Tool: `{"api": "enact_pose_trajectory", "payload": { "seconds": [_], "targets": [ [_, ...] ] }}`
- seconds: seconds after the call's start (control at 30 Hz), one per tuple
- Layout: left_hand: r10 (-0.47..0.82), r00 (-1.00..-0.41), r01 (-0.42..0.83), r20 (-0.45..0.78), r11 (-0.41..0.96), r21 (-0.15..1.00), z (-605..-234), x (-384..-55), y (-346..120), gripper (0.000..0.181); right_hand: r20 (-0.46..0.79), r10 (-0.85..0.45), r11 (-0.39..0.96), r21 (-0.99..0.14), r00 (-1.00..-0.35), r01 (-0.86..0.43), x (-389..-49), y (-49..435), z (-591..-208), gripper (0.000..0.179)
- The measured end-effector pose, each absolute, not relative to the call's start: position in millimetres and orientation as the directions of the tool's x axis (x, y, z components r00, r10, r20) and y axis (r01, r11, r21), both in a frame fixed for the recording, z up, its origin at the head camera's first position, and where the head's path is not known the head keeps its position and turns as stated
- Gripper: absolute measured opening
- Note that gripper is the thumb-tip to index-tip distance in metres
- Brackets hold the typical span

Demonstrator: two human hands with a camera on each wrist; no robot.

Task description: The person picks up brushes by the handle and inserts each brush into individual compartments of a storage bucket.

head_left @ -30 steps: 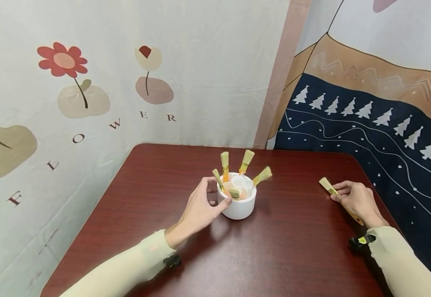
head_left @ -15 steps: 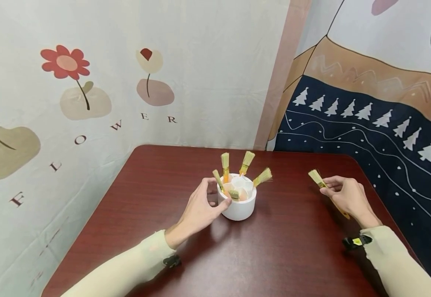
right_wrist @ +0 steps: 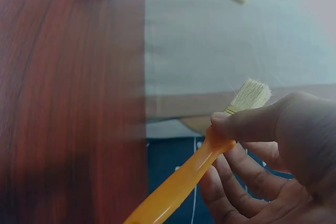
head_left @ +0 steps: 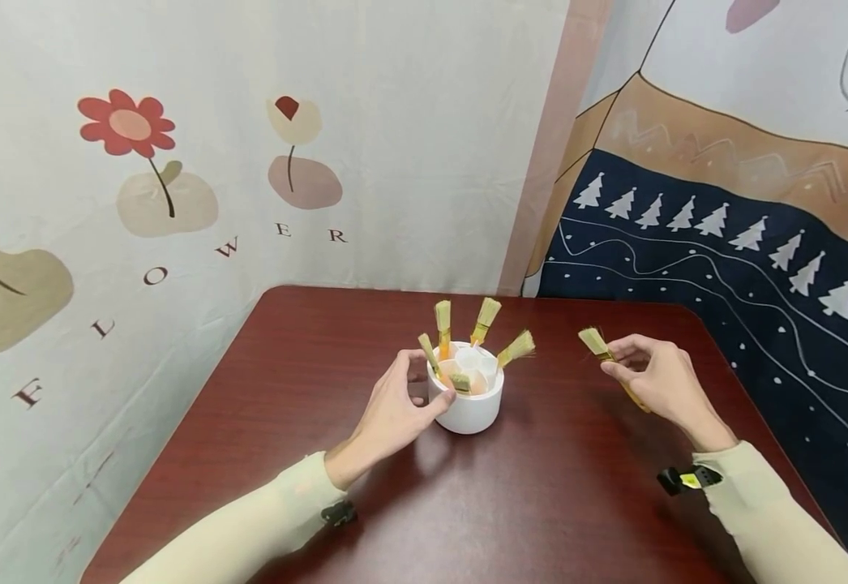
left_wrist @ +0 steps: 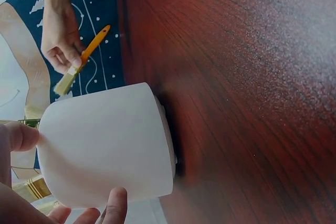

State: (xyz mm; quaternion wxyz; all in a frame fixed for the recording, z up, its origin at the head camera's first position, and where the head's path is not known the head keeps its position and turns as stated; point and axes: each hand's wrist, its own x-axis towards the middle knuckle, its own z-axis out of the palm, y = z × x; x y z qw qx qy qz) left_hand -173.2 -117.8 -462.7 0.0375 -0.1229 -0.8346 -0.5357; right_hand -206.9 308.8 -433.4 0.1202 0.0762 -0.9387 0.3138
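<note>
A white round brush holder (head_left: 471, 417) with inner compartments stands on the table, bearing several paintbrushes (head_left: 487, 316) bristles up. My left hand (head_left: 393, 405) holds its left side, thumb at the front rim and fingers round the back. In the left wrist view the holder's smooth wall (left_wrist: 105, 140) fills the middle. My right hand (head_left: 663, 381) pinches another paintbrush with an orange handle (right_wrist: 181, 184) between thumb and fingers, near the ferrule. Its pale bristles (head_left: 594, 341) point up and left, toward the holder but apart from it. The brush is held above the table.
The dark red wooden table (head_left: 307, 357) has rounded far corners. A pale flower-printed cloth (head_left: 409, 146) hangs behind it, and a navy tree-printed cloth (head_left: 687, 251) hangs at the right. Black wrist cameras sit under both cuffs.
My right hand has lifted the paintbrush off the table's right side and carried it left toward the holder. The left hand and the holder have stayed in place.
</note>
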Motion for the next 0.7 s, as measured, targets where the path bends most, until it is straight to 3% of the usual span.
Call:
{"api": "enact_pose_trajectory", "payload": {
  "seconds": [0.7],
  "targets": [
    [0.172, -0.97, 0.225, 0.17, 0.386, 0.894, -462.0, -175.0, -116.7, 0.064, 0.311, -0.126, 0.717, -0.628, -0.942, -0.303, -190.7, 267.4, -402.8, 0.025]
  ]
}}
